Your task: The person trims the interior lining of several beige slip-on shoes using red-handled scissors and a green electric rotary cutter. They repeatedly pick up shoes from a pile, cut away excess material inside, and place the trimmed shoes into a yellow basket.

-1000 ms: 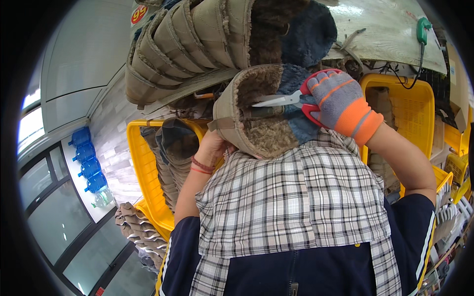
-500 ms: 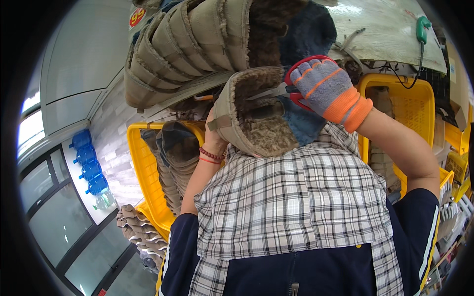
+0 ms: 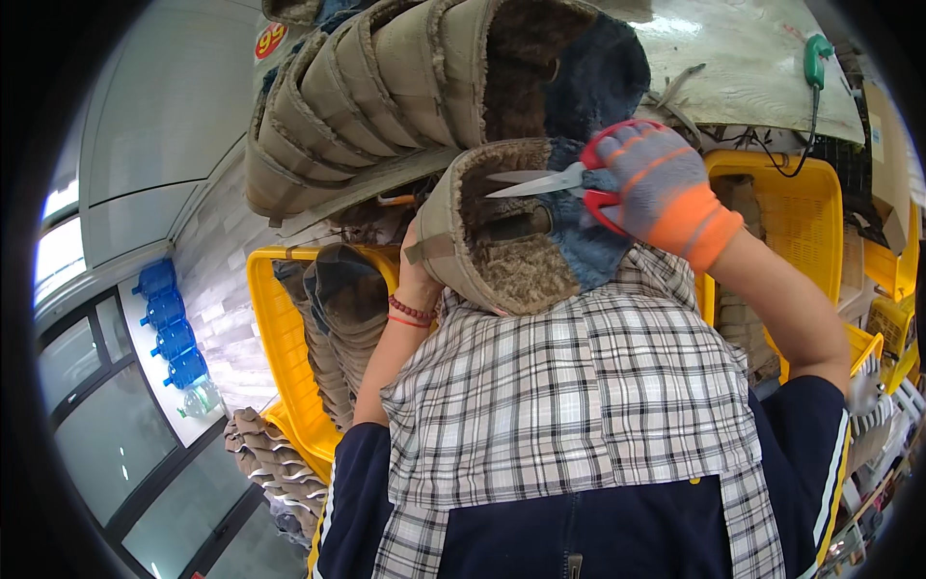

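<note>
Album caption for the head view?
Gloved right hand holds open red-handled scissors at a furry-lined brown shoe upper, bare left hand at its side.

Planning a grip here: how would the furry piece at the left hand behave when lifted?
The furry piece probably bends without breaking, looking like lined cloth. It may keep some curve, since it gapes wide open. That shaggy lining likely resists slipping.

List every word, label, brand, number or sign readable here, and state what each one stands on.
Round red sticker with large yellow numerals, on a pale surface beside the stacked fleece-lined pieces: legible, but I do not copy printed numbers.
Pale patch on the cardboard box at far right: too small to tell whether it bears text.
Red-handled scissors and the fleece-lined piece in hand: no lettering visible.
</note>
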